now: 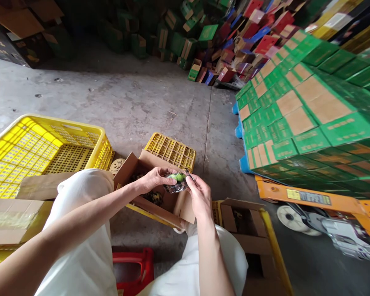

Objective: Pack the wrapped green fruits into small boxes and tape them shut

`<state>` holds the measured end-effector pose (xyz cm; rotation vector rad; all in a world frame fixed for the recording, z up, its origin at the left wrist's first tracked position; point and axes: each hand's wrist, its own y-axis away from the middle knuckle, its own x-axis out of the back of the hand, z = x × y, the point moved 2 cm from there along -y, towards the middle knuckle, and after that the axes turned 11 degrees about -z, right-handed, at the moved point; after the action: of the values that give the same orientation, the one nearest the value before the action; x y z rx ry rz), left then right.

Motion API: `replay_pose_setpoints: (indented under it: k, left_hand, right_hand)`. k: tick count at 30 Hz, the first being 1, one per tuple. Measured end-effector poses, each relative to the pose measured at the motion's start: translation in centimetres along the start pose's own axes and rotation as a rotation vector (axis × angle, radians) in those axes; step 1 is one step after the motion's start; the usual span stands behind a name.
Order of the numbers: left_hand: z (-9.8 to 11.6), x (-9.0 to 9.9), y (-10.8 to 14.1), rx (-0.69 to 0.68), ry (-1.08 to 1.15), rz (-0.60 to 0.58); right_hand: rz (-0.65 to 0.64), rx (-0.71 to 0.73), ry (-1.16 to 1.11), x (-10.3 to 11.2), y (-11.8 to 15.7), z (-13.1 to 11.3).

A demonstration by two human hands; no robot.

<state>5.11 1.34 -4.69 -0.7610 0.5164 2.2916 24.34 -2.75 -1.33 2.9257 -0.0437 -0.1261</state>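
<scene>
Between my hands, above an open cardboard box, is a small clear plastic packet with something green in it. My left hand has its thumb and fingers closed on the packet's left side. The fingers of my right hand pinch its right edge. Inside the cardboard box, partly hidden under my left forearm, lie dark and yellowish pieces that I cannot make out. The box rests on a yellow plastic crate.
A large yellow crate stands at left, by a taped carton. A red stool is between my legs. More open boxes sit at right. Beyond are an orange pallet jack, stacked green cartons and a heap of boxes.
</scene>
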Motion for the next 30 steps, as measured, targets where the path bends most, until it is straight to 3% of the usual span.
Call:
replay_pose_setpoints:
  k: [7, 12, 22, 30]
  left_hand:
    - [-0.23, 0.00, -0.07, -0.039, -0.004, -0.119]
    - [-0.10, 0.06, 0.01, -0.041, 0.038, -0.109]
    - [0.01, 0.42, -0.19, -0.102, 0.010, -0.007]
    - [-0.09, 0.31, -0.16, -0.101, 0.039, -0.001]
  right_hand:
    - [0.159, 0.039, -0.082, 0.51, -0.19, 0.51]
    - [0.196, 0.064, -0.080, 0.79, -0.33, 0.68]
    - [0.072, 0.007, -0.132, 0.44, -0.25, -0.24]
    - [0.127, 0.019, -0.148, 0.42, -0.30, -0.02]
